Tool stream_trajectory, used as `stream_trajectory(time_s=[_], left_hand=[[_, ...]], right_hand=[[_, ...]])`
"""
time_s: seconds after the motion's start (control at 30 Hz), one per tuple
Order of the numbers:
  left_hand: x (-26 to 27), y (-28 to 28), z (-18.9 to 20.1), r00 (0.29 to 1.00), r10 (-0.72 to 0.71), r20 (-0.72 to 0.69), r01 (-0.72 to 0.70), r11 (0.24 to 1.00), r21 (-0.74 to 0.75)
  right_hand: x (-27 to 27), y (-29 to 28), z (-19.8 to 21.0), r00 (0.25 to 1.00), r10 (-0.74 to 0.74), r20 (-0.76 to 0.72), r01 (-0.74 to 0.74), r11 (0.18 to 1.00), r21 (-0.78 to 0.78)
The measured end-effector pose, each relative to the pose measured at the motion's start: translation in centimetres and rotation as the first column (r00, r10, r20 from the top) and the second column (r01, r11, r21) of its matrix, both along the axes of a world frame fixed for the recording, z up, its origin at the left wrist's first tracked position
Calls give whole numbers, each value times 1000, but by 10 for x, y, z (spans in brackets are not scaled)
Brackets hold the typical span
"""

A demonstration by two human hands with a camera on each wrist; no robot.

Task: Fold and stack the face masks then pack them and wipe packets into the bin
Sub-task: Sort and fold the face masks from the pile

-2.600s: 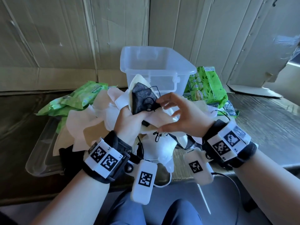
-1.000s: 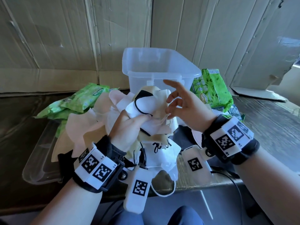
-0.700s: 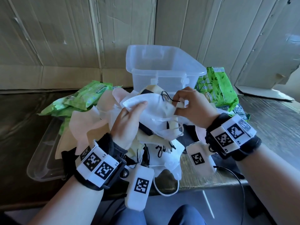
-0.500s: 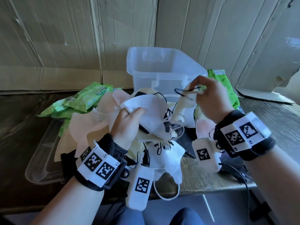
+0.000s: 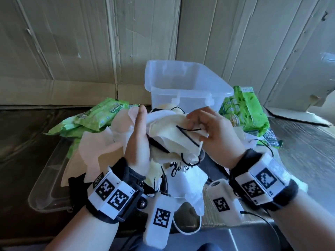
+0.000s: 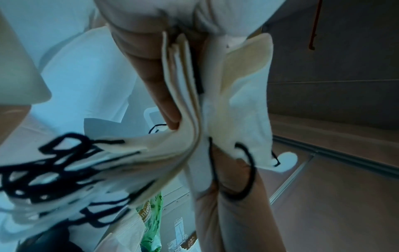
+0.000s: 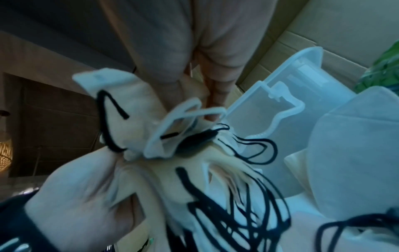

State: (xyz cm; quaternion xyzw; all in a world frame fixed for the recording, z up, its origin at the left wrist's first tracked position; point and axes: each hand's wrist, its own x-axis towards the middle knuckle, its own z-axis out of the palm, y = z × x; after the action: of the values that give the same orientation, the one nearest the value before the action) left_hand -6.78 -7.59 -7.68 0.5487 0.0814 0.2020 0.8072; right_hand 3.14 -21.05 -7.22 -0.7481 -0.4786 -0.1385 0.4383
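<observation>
My left hand (image 5: 140, 129) grips a stack of folded face masks (image 5: 163, 140) upright in front of the clear bin (image 5: 186, 84). In the left wrist view the fingers (image 6: 159, 95) press the stack of layered cream and white masks (image 6: 185, 95). My right hand (image 5: 195, 124) pinches a cream mask (image 5: 174, 129) with black ear loops against the stack's right side. In the right wrist view that cream mask (image 7: 134, 109) is bunched at the fingertips, and tangled black loops (image 7: 237, 213) hang below. Green wipe packets lie left (image 5: 101, 115) and right (image 5: 244, 113) of the bin.
Loose unfolded masks (image 5: 97, 147) are heaped on a clear lid (image 5: 45, 189) at the table's front left. More masks (image 5: 186, 182) lie under my hands at the table edge. Cardboard panels (image 5: 90, 42) wall off the back. Dark wooden table (image 5: 308, 160) extends to the right.
My right hand lifted a cream mask by its black loop to the right, then brought it back against the stack in my left hand. The left hand tilted the stack more upright.
</observation>
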Motion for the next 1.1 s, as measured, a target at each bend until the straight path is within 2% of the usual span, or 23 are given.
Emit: stream_trajectory(time_s=[0.1, 0.23, 0.33, 0.4, 0.43, 0.47, 0.57, 0.6, 0.67, 0.77, 0.87, 1.0, 1.1], left_hand=[[-1, -2, 1, 999, -44, -28, 46, 996, 73], [1, 3, -9, 995, 57, -86, -41, 983, 177], [2, 6, -11, 994, 96, -54, -83, 973, 216], [3, 6, -11, 995, 91, -39, -79, 968, 238], [3, 4, -11, 996, 84, -30, -74, 965, 250], [3, 2, -10, 997, 72, -18, -64, 962, 264], [4, -5, -10, 996, 64, 56, -79, 949, 305], [3, -7, -9, 995, 72, 63, -89, 947, 309], [5, -4, -13, 989, 138, 50, -147, 941, 304], [5, 6, -18, 979, 204, -30, -189, 946, 263], [7, 11, -18, 968, 246, 44, -248, 923, 295], [9, 11, -18, 986, 133, 102, -162, 912, 376], [10, 11, -18, 982, 132, 133, -175, 902, 395]], right_hand=[[1, -2, -3, 1000, -6, 3, 6, 999, -45], [1, -9, 0, 999, -25, -42, 20, 993, -118], [8, -14, 8, 984, -87, -158, 98, 993, 66], [12, -17, 15, 962, -127, -242, 181, 960, 213], [12, -17, 19, 956, -145, -256, 205, 953, 223], [10, -17, 23, 954, -169, -249, 215, 962, 170], [3, -11, 23, 956, -249, -155, 226, 962, -152], [3, -9, 21, 952, -265, -152, 235, 953, -191], [5, -6, 17, 947, -254, -197, 226, 962, -153], [10, -10, 18, 920, -197, -340, 186, 980, -66], [14, -18, 25, 905, -239, -352, 255, 967, 1], [17, -27, 38, 912, -162, -377, 209, 974, 87], [21, -28, 38, 909, -210, -360, 256, 963, 84]])
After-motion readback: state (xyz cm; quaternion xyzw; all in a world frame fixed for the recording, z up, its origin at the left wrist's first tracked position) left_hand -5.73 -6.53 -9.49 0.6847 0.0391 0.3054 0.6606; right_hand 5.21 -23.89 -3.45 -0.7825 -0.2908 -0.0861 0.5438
